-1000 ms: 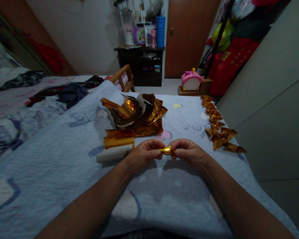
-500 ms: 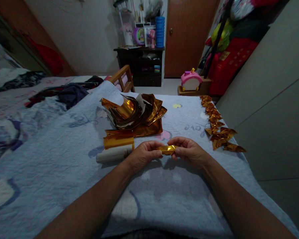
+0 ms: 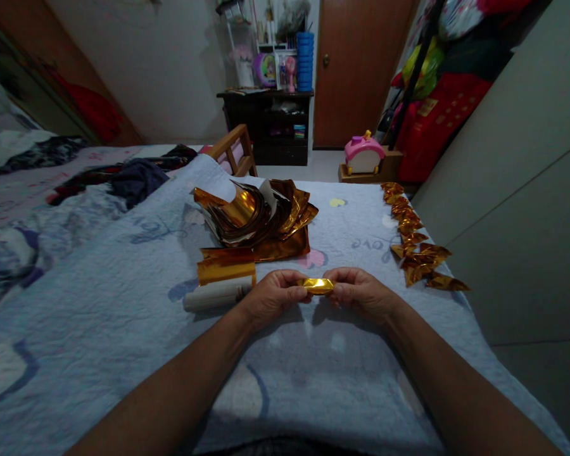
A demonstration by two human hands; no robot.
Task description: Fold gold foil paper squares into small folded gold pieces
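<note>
A small folded piece of gold foil paper (image 3: 318, 285) is held level between both hands, over the bed. My left hand (image 3: 280, 292) pinches its left end between thumb and fingers. At the other end, my right hand (image 3: 358, 289) grips it the same way. Just left of my left hand lies a grey-white roll (image 3: 213, 295) with a gold sheet (image 3: 225, 273) against its far side. Beyond the hands is a curled stack of gold foil sheets (image 3: 240, 215), some showing pale backs. Folded gold foil pieces (image 3: 411, 237) form a line along the right edge.
A pale blue patterned bedspread (image 3: 137, 329) covers the bed. Dark clothes (image 3: 137, 180) are heaped at the left. Past the far edge stand a wooden chair (image 3: 240, 149), a dark cabinet (image 3: 266, 130) and a pink toy case (image 3: 365, 155). A pale panel (image 3: 527, 221) rises on the right.
My right hand's fingers have drawn back slightly to the right end, and more of the foil's bright top shows. The stack, roll and folded pieces have stayed put.
</note>
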